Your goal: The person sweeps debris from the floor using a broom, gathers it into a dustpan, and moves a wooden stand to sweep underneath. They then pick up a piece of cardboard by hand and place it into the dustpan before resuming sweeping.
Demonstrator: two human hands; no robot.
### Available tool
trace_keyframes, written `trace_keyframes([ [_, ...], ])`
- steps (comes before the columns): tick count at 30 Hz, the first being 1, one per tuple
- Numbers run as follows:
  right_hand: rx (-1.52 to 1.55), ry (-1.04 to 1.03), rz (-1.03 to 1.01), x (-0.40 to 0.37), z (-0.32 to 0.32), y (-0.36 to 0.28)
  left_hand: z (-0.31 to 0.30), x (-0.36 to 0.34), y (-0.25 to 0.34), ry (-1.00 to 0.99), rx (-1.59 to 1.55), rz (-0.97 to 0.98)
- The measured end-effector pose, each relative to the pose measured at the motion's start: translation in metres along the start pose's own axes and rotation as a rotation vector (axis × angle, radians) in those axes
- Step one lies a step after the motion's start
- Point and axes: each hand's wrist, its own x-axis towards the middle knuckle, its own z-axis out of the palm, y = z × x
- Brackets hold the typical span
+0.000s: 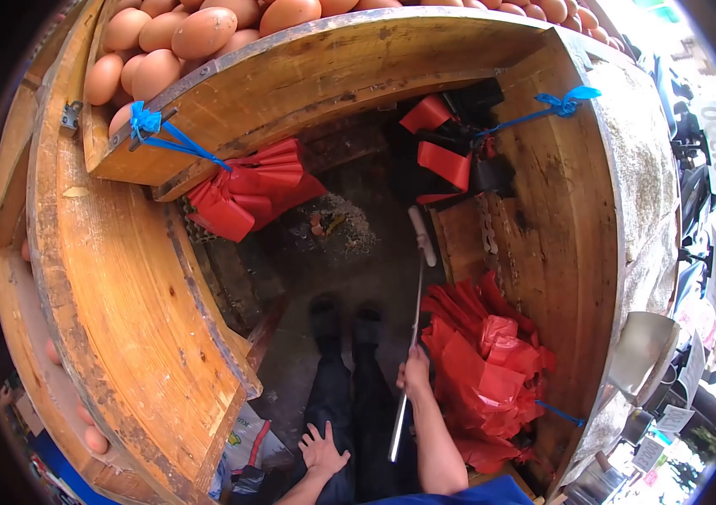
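My right hand [414, 371] is wrapped round a long metal-handled tool [418, 307], whose pale head rests low near the floor, beside the right wooden wall. Spread fingers of my left hand [323, 452] lie on or just over my left thigh, holding nothing. Beyond my feet, a small pile of debris [350, 227] with bits of shell lies on the dark floor. A large bunch of red plastic bags [493, 362] hangs right of my right hand.
Brown eggs [204, 34] fill a wooden bin at the top. More red bags [257, 189] and black-and-red bags [450, 151] hang from blue ties. A wooden ledge [131, 311] curves along the left, and a metal scoop [642, 353] sits outside at right.
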Motion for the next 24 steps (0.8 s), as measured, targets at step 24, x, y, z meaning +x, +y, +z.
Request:
trace_keyframes([
  [24,-0.195,-0.097,0.092,-0.031,0.014,-0.013,-0.009,0.007,-0.007,0.055,0.014,0.019],
])
